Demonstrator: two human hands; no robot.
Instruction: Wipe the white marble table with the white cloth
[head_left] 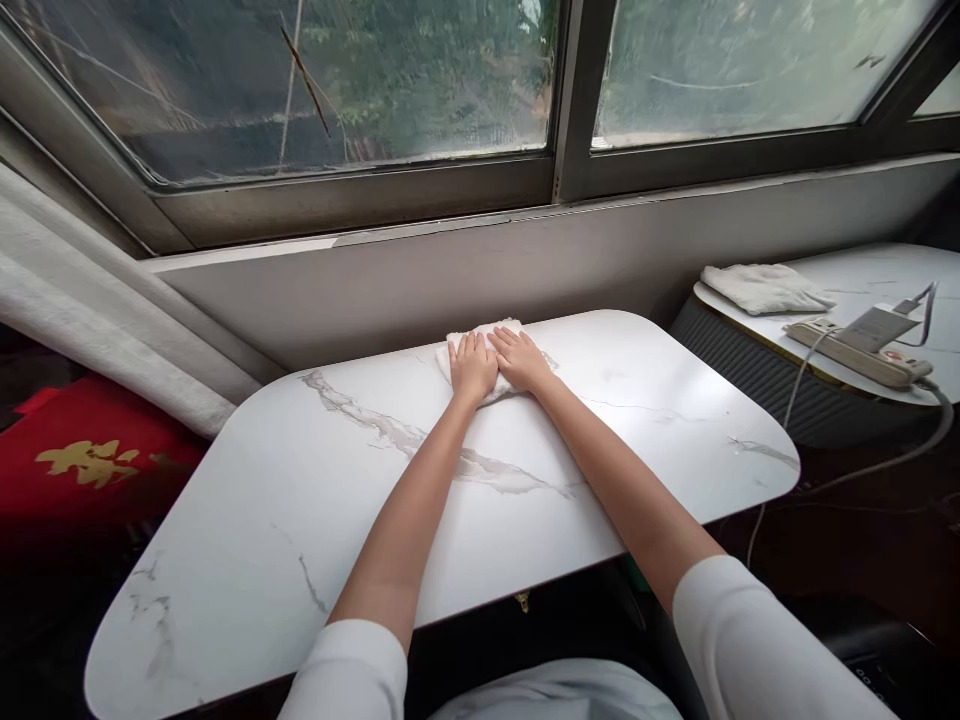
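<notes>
Near the far edge of a white marble-patterned table [255, 520] lies a folded white cloth [504, 393]. My left hand [472, 366] rests flat on the cloth, fingers stretched forward. Beside it, my right hand [521, 358] also presses flat on the cloth, its fingers extended and angled to the left. The two hands nearly touch at the middle of the cloth, and they cover much of it. Both arms reach straight out across the tabletop.
To the right, a second marbled table [847, 265] bears another white cloth [765, 288] and a power strip [862, 350] with a plugged-in charger [877, 328]. A window [420, 90] rises behind. At the left are a pale curtain [112, 290] and red fabric [97, 450] with gold marking.
</notes>
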